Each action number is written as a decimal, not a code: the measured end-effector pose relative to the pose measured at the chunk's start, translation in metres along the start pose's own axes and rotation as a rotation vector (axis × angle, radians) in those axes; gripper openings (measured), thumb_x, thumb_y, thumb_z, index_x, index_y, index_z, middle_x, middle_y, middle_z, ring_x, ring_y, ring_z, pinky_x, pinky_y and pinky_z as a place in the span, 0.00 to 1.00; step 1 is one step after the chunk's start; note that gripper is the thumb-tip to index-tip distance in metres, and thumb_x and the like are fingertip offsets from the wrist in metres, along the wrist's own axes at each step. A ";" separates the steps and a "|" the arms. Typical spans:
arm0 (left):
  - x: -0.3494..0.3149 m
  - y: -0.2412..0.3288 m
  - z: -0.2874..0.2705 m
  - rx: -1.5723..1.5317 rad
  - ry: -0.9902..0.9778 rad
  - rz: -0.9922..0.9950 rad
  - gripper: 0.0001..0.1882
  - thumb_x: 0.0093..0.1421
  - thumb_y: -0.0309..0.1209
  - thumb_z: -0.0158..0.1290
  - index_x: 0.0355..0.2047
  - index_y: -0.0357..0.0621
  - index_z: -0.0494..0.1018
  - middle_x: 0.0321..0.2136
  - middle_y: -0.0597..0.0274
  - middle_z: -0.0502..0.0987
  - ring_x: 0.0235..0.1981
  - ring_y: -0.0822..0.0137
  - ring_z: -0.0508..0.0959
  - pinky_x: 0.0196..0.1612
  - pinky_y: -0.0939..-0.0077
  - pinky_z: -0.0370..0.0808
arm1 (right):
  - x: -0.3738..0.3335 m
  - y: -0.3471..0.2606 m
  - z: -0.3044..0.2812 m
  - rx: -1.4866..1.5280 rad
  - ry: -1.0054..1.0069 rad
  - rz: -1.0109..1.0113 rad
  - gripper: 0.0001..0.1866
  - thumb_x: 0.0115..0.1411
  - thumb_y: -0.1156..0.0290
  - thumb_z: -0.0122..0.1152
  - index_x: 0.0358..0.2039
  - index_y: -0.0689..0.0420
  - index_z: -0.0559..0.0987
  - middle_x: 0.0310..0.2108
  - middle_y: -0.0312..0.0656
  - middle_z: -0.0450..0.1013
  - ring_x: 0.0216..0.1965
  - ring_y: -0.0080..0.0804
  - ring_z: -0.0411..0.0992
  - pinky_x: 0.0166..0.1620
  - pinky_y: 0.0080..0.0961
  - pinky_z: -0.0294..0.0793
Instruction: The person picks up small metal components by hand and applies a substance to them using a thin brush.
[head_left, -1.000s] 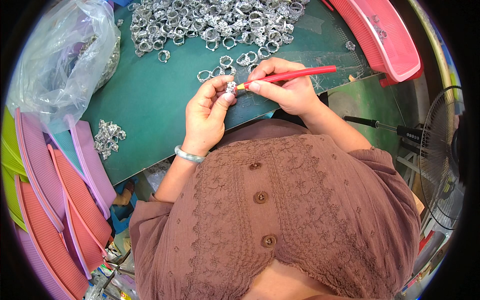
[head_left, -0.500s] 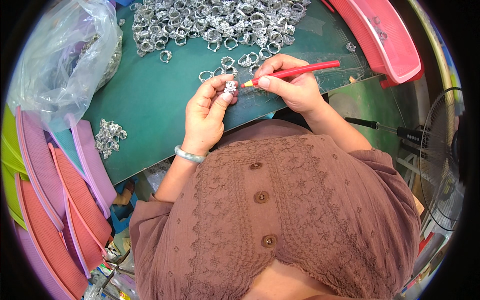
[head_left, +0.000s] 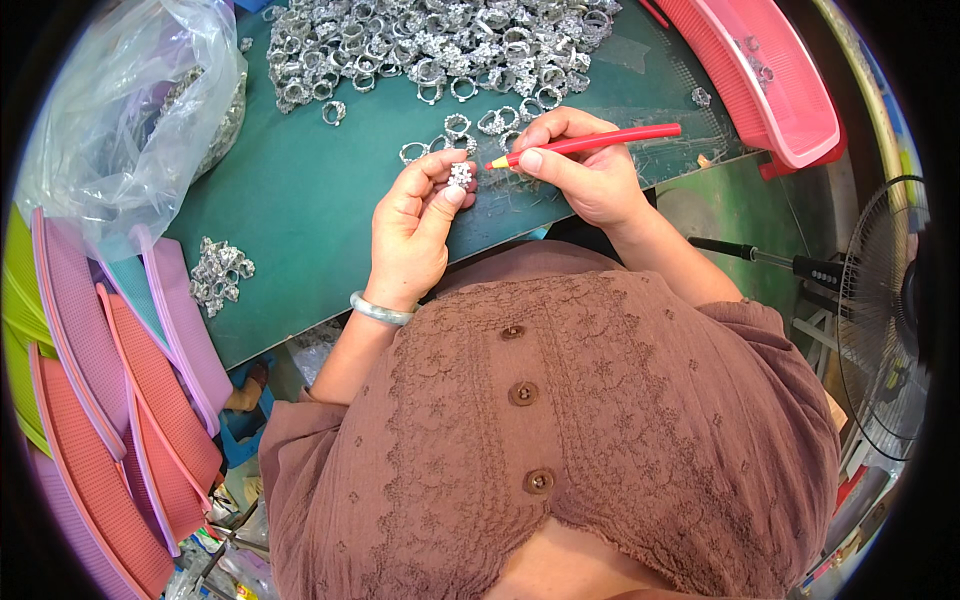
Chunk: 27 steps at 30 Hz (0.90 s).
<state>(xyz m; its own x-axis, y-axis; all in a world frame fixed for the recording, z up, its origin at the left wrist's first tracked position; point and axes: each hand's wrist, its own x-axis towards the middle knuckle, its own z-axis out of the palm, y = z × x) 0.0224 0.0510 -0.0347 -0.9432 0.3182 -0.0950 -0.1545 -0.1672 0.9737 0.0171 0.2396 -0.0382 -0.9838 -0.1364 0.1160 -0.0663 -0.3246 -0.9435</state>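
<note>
Between the thumb and fingers of my left hand (head_left: 412, 232) is a silver ring (head_left: 460, 175), its cluster of small stones facing up. My right hand (head_left: 590, 170) grips a red pencil (head_left: 610, 138) near its sharpened end. The pencil's yellow-and-red tip points at the ring from the right, a small gap apart from it. Several loose rings (head_left: 457, 125) lie on the green table (head_left: 300, 200) just beyond my hands. Farther back spreads a large heap of similar rings (head_left: 430, 45).
At the far right sits a pink basket (head_left: 800, 130) with a few rings inside. A clear plastic bag (head_left: 130, 120) stands far left, near a small pile of rings (head_left: 220, 275). Stacked colored baskets (head_left: 100, 430) are at the left, a fan (head_left: 885, 310) at the right.
The pencil tip has shifted slightly right and up, away from the ring. My left hand keeps the ring in nearly the same place.
</note>
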 end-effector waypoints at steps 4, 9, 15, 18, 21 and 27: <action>0.000 0.000 0.000 0.001 -0.006 0.009 0.13 0.58 0.24 0.45 0.44 0.36 0.65 0.37 0.59 0.73 0.36 0.73 0.72 0.42 0.80 0.69 | 0.000 0.001 -0.001 -0.002 -0.006 -0.006 0.05 0.49 0.76 0.60 0.25 0.61 0.73 0.27 0.35 0.71 0.30 0.18 0.67 0.34 0.15 0.66; 0.000 0.000 0.000 0.008 -0.003 0.010 0.13 0.58 0.24 0.45 0.44 0.36 0.65 0.37 0.59 0.73 0.36 0.73 0.72 0.42 0.80 0.69 | 0.000 0.001 0.000 -0.005 -0.008 -0.005 0.05 0.49 0.76 0.60 0.26 0.61 0.73 0.27 0.35 0.70 0.30 0.18 0.67 0.34 0.15 0.66; 0.000 -0.001 -0.001 0.015 -0.006 0.013 0.13 0.59 0.25 0.45 0.45 0.36 0.65 0.37 0.59 0.73 0.36 0.72 0.72 0.42 0.79 0.69 | -0.001 0.001 0.000 -0.034 -0.003 -0.013 0.05 0.50 0.75 0.60 0.25 0.61 0.73 0.26 0.34 0.70 0.29 0.17 0.66 0.32 0.14 0.65; -0.001 0.000 -0.001 0.014 -0.008 0.014 0.13 0.59 0.25 0.44 0.45 0.36 0.65 0.37 0.59 0.73 0.36 0.73 0.72 0.43 0.79 0.69 | -0.001 0.000 0.000 -0.036 -0.004 -0.011 0.05 0.50 0.75 0.60 0.25 0.60 0.73 0.26 0.34 0.70 0.29 0.17 0.66 0.32 0.14 0.65; -0.001 0.000 0.000 0.012 -0.006 0.011 0.13 0.59 0.25 0.45 0.45 0.36 0.65 0.36 0.60 0.73 0.36 0.73 0.72 0.42 0.80 0.69 | -0.001 0.000 0.001 -0.027 -0.005 -0.014 0.05 0.50 0.75 0.60 0.25 0.60 0.73 0.26 0.33 0.70 0.28 0.16 0.65 0.32 0.13 0.64; 0.000 0.000 -0.001 0.029 -0.016 0.025 0.13 0.59 0.24 0.44 0.45 0.36 0.65 0.36 0.61 0.73 0.35 0.74 0.72 0.42 0.81 0.68 | -0.001 -0.001 0.001 -0.040 -0.009 -0.016 0.05 0.50 0.75 0.60 0.25 0.61 0.73 0.26 0.34 0.70 0.29 0.17 0.66 0.32 0.14 0.65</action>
<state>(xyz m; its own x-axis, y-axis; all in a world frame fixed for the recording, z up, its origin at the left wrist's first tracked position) 0.0227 0.0503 -0.0353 -0.9419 0.3291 -0.0675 -0.1221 -0.1481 0.9814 0.0180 0.2391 -0.0374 -0.9811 -0.1397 0.1337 -0.0887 -0.2896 -0.9530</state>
